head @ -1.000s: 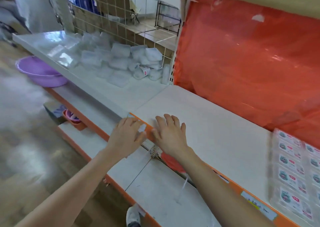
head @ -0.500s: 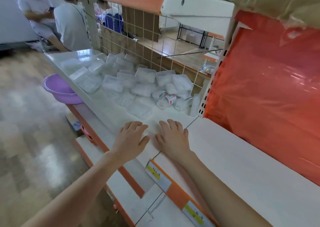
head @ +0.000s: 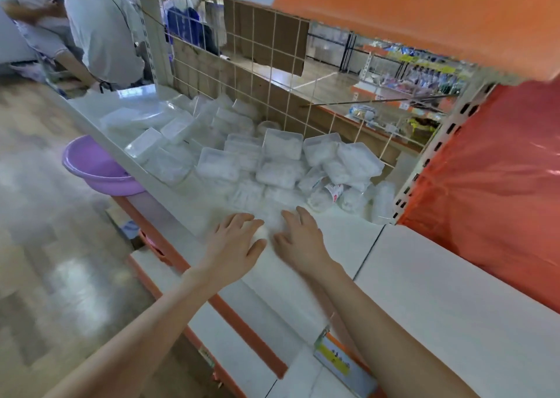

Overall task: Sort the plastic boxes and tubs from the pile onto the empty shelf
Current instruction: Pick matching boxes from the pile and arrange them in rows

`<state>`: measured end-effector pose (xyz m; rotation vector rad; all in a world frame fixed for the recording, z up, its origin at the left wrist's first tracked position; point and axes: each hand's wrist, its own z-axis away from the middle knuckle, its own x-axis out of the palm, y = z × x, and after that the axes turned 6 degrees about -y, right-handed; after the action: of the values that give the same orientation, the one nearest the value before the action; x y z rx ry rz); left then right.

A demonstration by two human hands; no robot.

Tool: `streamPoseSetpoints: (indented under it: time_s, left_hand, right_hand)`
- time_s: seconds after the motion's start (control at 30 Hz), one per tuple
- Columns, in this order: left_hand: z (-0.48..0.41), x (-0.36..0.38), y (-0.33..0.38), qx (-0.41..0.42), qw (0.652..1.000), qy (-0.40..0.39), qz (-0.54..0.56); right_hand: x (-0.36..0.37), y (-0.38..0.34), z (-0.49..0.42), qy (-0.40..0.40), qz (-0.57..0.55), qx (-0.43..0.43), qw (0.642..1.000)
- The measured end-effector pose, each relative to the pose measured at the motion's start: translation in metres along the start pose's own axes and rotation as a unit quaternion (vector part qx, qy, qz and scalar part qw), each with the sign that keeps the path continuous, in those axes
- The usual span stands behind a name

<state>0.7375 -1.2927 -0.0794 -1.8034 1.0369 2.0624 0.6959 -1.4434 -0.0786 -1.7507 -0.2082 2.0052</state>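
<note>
The white shelf [head: 454, 291] stretches right. On the next section left, the pile of plastic boxes and tubs [head: 272, 161] lies against a wire grid [head: 281, 73], above a purple basin [head: 97, 167]. The left hand [head: 235, 241] and right hand [head: 298, 240], palms down and fingers loosely spread, sit at the pile's near edge, perhaps touching something blurred.
</note>
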Motion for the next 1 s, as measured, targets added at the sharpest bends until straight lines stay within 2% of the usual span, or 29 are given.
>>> streamPoseSetpoints:
  time_s: [0.17, 0.27, 0.33, 0.4, 0.43, 0.5, 0.83, 0.9, 1.0]
  left_hand:
    - [-0.017, -0.015, -0.026, 0.034, 0.999, 0.004, 0.031]
    - [-0.027, -0.02, -0.035, 0.068, 0.996, -0.002, 0.06]
    - [-0.035, -0.023, -0.037, 0.093, 0.993, 0.001, 0.079]
    - [-0.042, -0.025, -0.038, 0.114, 0.989, -0.004, 0.092]
    - [-0.045, -0.025, -0.039, 0.127, 0.987, -0.009, 0.095]
    - [-0.049, -0.026, -0.039, 0.154, 0.983, -0.019, 0.102]
    - [-0.067, -0.026, -0.04, 0.295, 0.952, -0.043, 0.075]
    - [-0.065, -0.027, -0.04, 0.283, 0.955, -0.055, 0.072]
    - [-0.064, -0.022, -0.041, 0.272, 0.957, -0.069, 0.07]
  right_hand:
    - [0.013, -0.009, -0.011, 0.06, -0.061, 0.023, 0.996]
    - [0.004, -0.015, -0.013, 0.093, -0.233, 0.077, 0.965]
    - [-0.008, -0.021, -0.016, 0.106, -0.416, 0.139, 0.892]
    - [-0.019, -0.027, -0.014, 0.088, -0.58, 0.205, 0.783]
    - [-0.022, -0.028, -0.013, 0.071, -0.626, 0.224, 0.744]
    - [-0.024, -0.028, -0.009, 0.04, -0.654, 0.242, 0.716]
    - [-0.019, -0.027, 0.005, 0.014, -0.628, 0.27, 0.729]
    - [-0.017, -0.026, 0.007, 0.023, -0.602, 0.271, 0.75]
    - [-0.012, -0.026, 0.01, 0.053, -0.496, 0.267, 0.825]
